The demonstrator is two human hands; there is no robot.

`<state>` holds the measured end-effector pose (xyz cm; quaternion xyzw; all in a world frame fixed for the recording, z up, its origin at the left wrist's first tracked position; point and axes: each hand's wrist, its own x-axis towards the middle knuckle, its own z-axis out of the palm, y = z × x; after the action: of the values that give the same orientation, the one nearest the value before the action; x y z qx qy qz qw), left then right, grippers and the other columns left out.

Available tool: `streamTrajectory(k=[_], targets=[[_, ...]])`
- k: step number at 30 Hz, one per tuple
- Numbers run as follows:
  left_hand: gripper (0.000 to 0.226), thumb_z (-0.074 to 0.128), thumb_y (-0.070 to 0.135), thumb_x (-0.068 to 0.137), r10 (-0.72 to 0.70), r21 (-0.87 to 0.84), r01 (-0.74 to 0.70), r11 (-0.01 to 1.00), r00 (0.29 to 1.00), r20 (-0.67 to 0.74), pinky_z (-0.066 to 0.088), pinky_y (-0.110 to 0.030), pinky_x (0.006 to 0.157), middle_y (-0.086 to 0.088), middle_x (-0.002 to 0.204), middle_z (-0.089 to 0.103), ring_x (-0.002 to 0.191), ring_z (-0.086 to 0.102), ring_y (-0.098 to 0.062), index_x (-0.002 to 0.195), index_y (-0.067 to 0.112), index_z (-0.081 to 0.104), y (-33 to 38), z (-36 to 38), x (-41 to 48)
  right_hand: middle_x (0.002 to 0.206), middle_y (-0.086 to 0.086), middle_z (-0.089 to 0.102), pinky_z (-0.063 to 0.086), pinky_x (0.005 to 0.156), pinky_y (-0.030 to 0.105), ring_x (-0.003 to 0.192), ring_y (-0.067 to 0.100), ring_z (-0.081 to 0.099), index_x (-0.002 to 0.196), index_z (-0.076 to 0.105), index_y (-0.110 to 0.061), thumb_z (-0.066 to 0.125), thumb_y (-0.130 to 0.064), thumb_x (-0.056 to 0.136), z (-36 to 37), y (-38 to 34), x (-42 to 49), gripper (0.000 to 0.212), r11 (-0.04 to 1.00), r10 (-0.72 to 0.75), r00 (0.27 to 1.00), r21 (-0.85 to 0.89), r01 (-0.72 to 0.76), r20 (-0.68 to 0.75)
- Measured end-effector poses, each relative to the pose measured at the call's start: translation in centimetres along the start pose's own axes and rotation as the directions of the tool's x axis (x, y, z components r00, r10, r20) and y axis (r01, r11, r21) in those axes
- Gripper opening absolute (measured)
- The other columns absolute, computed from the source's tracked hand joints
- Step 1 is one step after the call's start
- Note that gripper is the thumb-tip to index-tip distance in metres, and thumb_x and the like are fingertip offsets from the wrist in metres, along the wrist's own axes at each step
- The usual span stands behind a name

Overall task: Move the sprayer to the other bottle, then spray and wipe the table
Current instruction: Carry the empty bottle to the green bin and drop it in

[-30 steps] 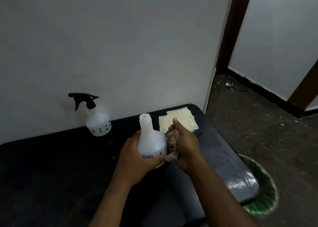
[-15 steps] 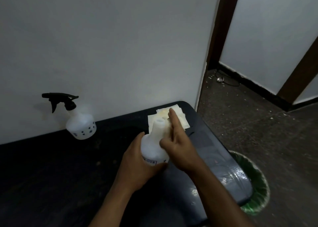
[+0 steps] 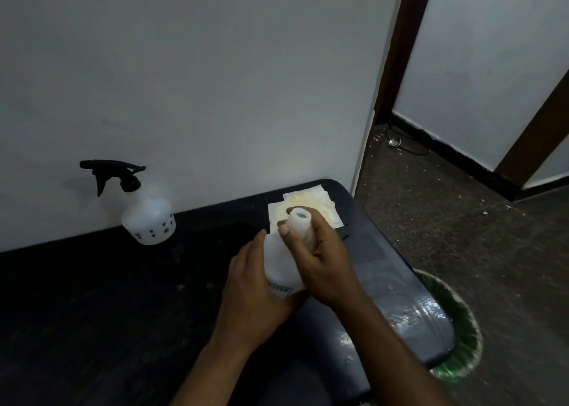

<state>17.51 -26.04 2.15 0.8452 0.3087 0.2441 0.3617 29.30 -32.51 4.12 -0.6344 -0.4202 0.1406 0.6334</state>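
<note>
A dark table [image 3: 92, 313] stands against a pale wall [image 3: 200, 67]. At its far left edge a white bottle [image 3: 149, 217] with black dots carries the black trigger sprayer [image 3: 114, 174]. Nearer the middle, the left hand [image 3: 252, 294] wraps the body of an open-necked white bottle [image 3: 281, 261], tilted toward the camera, while the right hand [image 3: 326, 264] closes around its neck. Behind them, pale yellow cloths [image 3: 320, 204] lie near the table's back right corner. Right of the table, a green-lined bin [image 3: 462, 328] stands on the speckled floor [image 3: 462, 221] before a dark-framed doorway [image 3: 400, 51].
</note>
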Motion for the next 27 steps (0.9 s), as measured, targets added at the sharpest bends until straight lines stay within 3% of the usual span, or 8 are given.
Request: streamTrajectory(k=[5,9,13,16,18,21,25,27], targets=[[0.123,0.074,0.063,0.050,0.024,-0.143,-0.011,0.990,0.996,0.087,0.043,-0.039,0.107,0.005,0.150,0.035,0.136,0.037,-0.011,0.153,0.029,0.016,1.3,0.4,-0.6,0.085,-0.007,0.065,0.053,0.068,0.028,0.080,0.010,0.064,0.097,0.063,-0.020,0.056,-0.049,0.089,-1.1,-0.4,0.7,0.031,0.985,-0.086,0.986,-0.161,0.063,-0.141],[0.126,0.079,0.062,0.048,0.018,-0.162,-0.009,0.987,0.998,0.056,0.046,-0.041,0.105,0.004,0.149,0.037,0.134,0.040,-0.011,0.152,0.031,0.017,1.7,0.5,-0.5,0.074,-0.010,0.052,0.042,0.057,0.017,0.069,0.007,0.055,0.078,0.060,-0.013,0.052,-0.052,0.088,-1.7,-0.6,0.9,0.041,0.929,-0.195,0.957,-0.352,0.110,-0.216],[0.125,0.086,0.054,0.050,0.052,-0.099,-0.054,0.994,0.998,-0.022,0.040,-0.027,0.099,0.004,0.147,0.037,0.131,0.037,-0.011,0.151,0.033,0.016,1.8,0.6,-0.3,0.069,-0.005,0.054,0.042,0.052,0.020,0.063,0.009,0.054,0.073,0.058,-0.009,0.049,-0.054,0.088,-2.2,-0.7,1.0,0.047,0.920,-0.220,0.938,-0.378,0.108,-0.268],[0.124,0.079,0.060,0.050,0.061,-0.080,-0.066,0.995,0.996,-0.063,0.034,-0.015,0.091,0.004,0.146,0.038,0.128,0.033,-0.006,0.151,0.034,0.012,2.1,0.5,-0.2,0.063,-0.006,0.059,0.046,0.048,0.025,0.056,0.007,0.057,0.072,0.059,-0.018,0.058,-0.051,0.086,-3.0,-1.1,1.4,0.036,0.933,-0.200,0.928,-0.351,0.082,-0.316],[0.121,0.076,0.061,0.051,0.071,-0.086,-0.077,0.993,0.994,-0.078,0.040,-0.018,0.093,0.003,0.146,0.041,0.131,0.036,-0.009,0.152,0.031,0.015,2.2,0.4,-0.1,0.066,-0.011,0.065,0.053,0.050,0.028,0.059,0.004,0.063,0.078,0.063,-0.027,0.067,-0.046,0.082,-4.0,-1.3,1.7,0.020,0.943,-0.182,0.917,-0.326,0.061,-0.354],[0.112,0.080,0.054,0.058,0.064,-0.074,-0.073,0.995,0.990,-0.124,0.049,-0.040,0.099,0.002,0.142,0.047,0.130,0.043,-0.015,0.151,0.025,0.024,1.7,0.1,0.0,0.070,-0.007,0.068,0.056,0.051,0.036,0.061,0.008,0.066,0.082,0.065,-0.026,0.068,-0.051,0.077,-6.5,-1.4,2.2,0.025,0.914,-0.176,0.918,-0.404,0.019,-0.355],[0.094,0.083,0.044,0.065,0.066,-0.066,-0.078,0.995,0.982,-0.177,0.050,-0.035,0.094,0.013,0.127,0.050,0.122,0.051,-0.014,0.145,0.021,0.038,1.3,0.1,0.1,0.069,-0.007,0.066,0.046,0.044,0.024,0.057,0.003,0.060,0.087,0.067,-0.020,0.061,-0.060,0.076,-12.4,-1.3,2.9,0.042,0.792,-0.195,0.937,-0.610,-0.024,-0.291],[0.081,0.083,0.036,0.067,0.079,-0.056,-0.090,0.994,0.981,-0.177,0.048,-0.028,0.088,0.011,0.123,0.052,0.115,0.055,-0.015,0.138,0.019,0.047,1.4,0.2,0.1,0.069,-0.005,0.064,0.045,0.047,0.026,0.058,0.006,0.059,0.086,0.067,-0.019,0.062,-0.058,0.077,-16.0,-0.9,2.9,0.040,0.720,-0.139,0.957,-0.689,-0.079,-0.255]])
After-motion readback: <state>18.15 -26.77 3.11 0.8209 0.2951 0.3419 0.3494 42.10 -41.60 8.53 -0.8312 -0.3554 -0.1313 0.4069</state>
